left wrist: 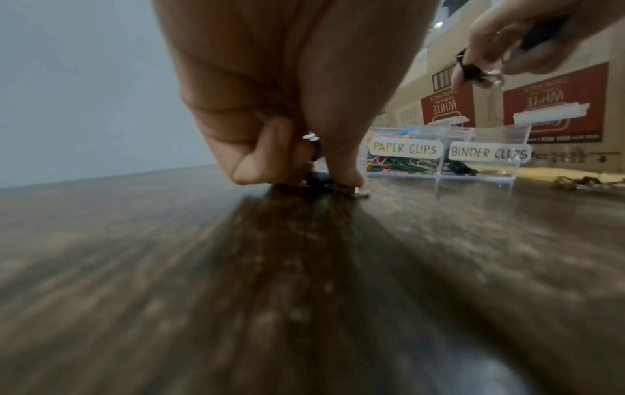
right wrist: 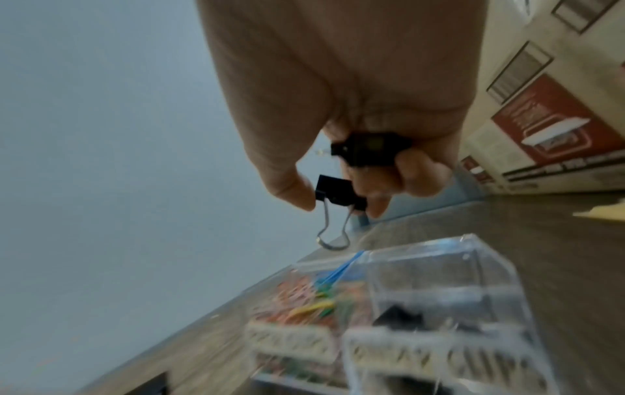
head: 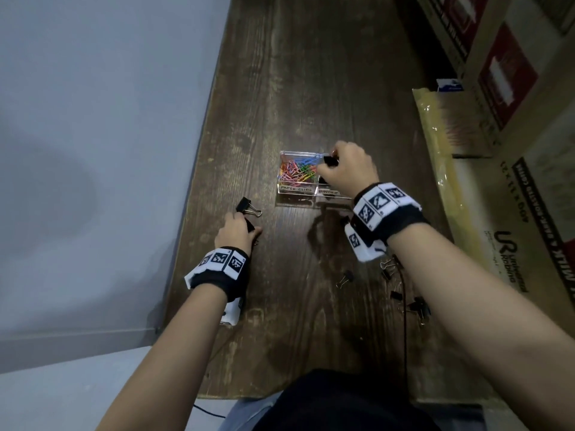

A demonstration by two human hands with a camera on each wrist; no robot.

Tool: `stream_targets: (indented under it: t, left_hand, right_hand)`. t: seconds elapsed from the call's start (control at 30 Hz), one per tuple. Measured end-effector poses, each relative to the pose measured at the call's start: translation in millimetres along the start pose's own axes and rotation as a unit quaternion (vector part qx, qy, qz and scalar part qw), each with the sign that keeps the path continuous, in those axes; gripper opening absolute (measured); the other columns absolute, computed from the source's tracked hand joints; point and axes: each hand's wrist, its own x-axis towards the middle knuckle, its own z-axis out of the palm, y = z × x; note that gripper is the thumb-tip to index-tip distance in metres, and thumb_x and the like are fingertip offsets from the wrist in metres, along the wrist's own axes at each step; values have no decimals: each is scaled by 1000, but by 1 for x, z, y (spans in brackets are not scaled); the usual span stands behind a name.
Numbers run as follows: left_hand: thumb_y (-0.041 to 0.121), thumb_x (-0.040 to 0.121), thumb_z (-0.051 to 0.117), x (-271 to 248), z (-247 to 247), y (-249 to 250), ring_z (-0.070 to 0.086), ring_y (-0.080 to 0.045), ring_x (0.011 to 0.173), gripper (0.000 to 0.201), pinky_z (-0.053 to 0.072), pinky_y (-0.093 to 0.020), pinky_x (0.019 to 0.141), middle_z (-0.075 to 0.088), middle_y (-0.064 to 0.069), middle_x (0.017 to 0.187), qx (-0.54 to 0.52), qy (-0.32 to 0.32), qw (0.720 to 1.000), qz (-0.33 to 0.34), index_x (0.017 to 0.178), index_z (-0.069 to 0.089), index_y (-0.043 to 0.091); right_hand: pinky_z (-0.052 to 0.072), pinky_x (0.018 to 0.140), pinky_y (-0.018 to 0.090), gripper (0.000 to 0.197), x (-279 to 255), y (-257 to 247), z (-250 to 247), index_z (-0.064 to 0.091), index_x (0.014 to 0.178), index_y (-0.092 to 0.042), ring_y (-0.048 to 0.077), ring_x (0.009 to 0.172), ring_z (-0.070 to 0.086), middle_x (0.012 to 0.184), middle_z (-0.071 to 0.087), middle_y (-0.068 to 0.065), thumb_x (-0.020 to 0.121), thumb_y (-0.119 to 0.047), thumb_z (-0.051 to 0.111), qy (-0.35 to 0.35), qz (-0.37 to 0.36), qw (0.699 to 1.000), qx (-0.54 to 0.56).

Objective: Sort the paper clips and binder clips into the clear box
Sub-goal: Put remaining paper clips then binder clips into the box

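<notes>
The right hand [head: 348, 169] pinches binder clips [right wrist: 341, 191] above the clear box [head: 311, 194] to drop them, while the left hand [head: 235, 230] fingers [left wrist: 341, 160] close on another clip [head: 250, 226] on the counter [head: 311, 306].

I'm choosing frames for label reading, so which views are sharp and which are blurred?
Left wrist view: the clear box labels read sharply, though the table in front is smeared. Right wrist view: the labels are blurred beyond reading, while the binder clip in the right hand is fairly crisp. Head view: dim, labels small.
</notes>
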Motion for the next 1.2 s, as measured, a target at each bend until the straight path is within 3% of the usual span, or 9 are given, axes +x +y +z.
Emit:
stream_targets:
  t: [0.13, 0.3, 0.53, 0.7, 0.83, 0.9, 1.0, 1.1, 1.2]
  left_hand:
    - [37, 89, 54, 2, -5, -2, 55, -40, 104, 43, 44, -43, 86, 49, -20, 119, -13, -32, 999, 16, 110, 51, 0]
    - [28, 94, 48, 8, -27, 39, 57, -25, 79, 21, 46, -33, 76, 60, -12, 90, -141, -55, 982, 112, 97, 50, 7]
    - [27, 92, 49, 46, -21, 165, 60, -33, 93, 24, 49, -42, 81, 65, -18, 100, -95, -11, 957, 274, 102, 50, 5]
    - [45, 84, 56, 58, 1, 180, 49, -31, 113, 47, 38, -43, 93, 57, -11, 121, 104, 29, 951, 291, 117, 46, 12]
    - [41, 88, 52, 48, -4, 152, 45, -25, 113, 38, 34, -36, 96, 51, -8, 121, -8, 57, 946, 320, 113, 52, 13]
    - [30, 89, 51, 45, -12, 124, 48, -26, 109, 24, 34, -34, 93, 53, -11, 115, -85, 124, 941, 303, 103, 57, 11]
    - [11, 83, 51, 41, -20, 71, 45, -35, 112, 24, 35, -41, 95, 49, -18, 120, -97, 196, 963, 156, 107, 56, 8]
    - [14, 84, 55, 32, -17, 27, 39, -39, 118, 37, 36, -50, 97, 40, -21, 130, -15, 143, 988, 49, 120, 48, 7]
    - [26, 83, 62, 30, -10, 2, 43, -37, 118, 48, 39, -48, 98, 45, -17, 132, 39, 47, 995, 74, 127, 46, 11]
  right_hand:
    - [46, 75, 37, 33, 31, 9, 5, 52, 108, -4, 28, 91, 55, 107, 56, 14, 88, -31, 54, -94, 5, 993, -71]
    - [47, 89, 39, 41, 32, 19, 7, 49, 122, -3, 32, 108, 56, 120, 58, 17, 88, -24, 59, -166, -6, 983, -83]
    - [46, 93, 37, 23, -9, 65, -22, 62, 107, -5, 28, 102, 60, 108, 66, 14, 88, -10, 49, 67, 62, 991, 96]
    - [49, 84, 30, 20, -50, 100, -21, 67, 95, -9, 26, 90, 63, 97, 69, 11, 87, -9, 49, 32, 125, 985, 112]
    - [47, 82, 26, 20, -63, 104, -7, 68, 93, -8, 27, 90, 64, 95, 69, 12, 86, -6, 49, 19, 136, 983, 119]
    - [52, 83, 31, 19, -67, 97, 2, 67, 94, -7, 26, 87, 65, 96, 69, 11, 88, -6, 49, 5, 131, 984, 124]
    - [49, 81, 30, 17, -71, 84, 17, 66, 99, -6, 23, 89, 61, 97, 66, 8, 91, -11, 52, -19, 100, 990, 99]
    - [52, 78, 35, 19, -66, 72, 32, 65, 100, -6, 28, 91, 64, 99, 66, 11, 90, -21, 57, -32, 70, 996, 35]
    - [48, 74, 36, 27, -62, 65, 43, 62, 101, -5, 31, 93, 62, 104, 62, 12, 89, -28, 59, -39, 59, 997, -36]
